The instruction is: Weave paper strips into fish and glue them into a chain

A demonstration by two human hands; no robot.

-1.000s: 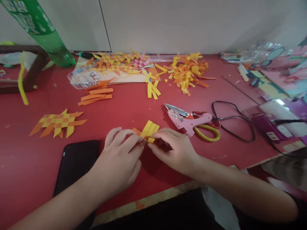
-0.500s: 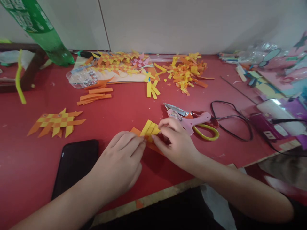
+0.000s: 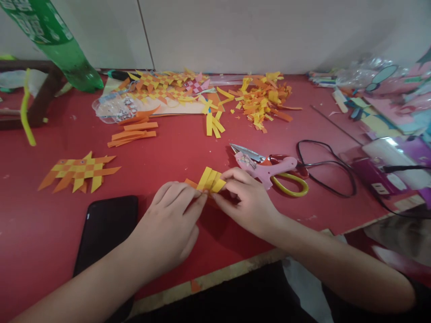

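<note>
Between my hands are yellow paper strips (image 3: 210, 178) lying side by side, with an orange paper strip (image 3: 191, 183) crossing beneath them. My left hand (image 3: 173, 220) pinches the near left part of this strip work, fingers curled over it. From the right, my right hand (image 3: 247, 197) pinches its edge between thumb and fingers. The fingers hide much of the weave. A finished-looking woven paper fish (image 3: 81, 172), yellow and orange with small eyes, lies to the left. Close to my left wrist is a black phone (image 3: 107, 231). Scissors (image 3: 289, 185) with yellow and red handles lie beyond my right hand.
A pink plastic piece (image 3: 269, 171) rests on the scissors. Behind are orange strips (image 3: 134, 134), yellow strips (image 3: 213, 124), a scrap pile (image 3: 264, 101) and woven fish (image 3: 164, 87). A green bottle (image 3: 67, 58) leans back left. A black cable (image 3: 336, 170) and purple device (image 3: 377, 177) lie right.
The paper piece has tilted slightly between my fingers; less of the orange strip shows on its near right side. Both hands keep nearly the same place.
</note>
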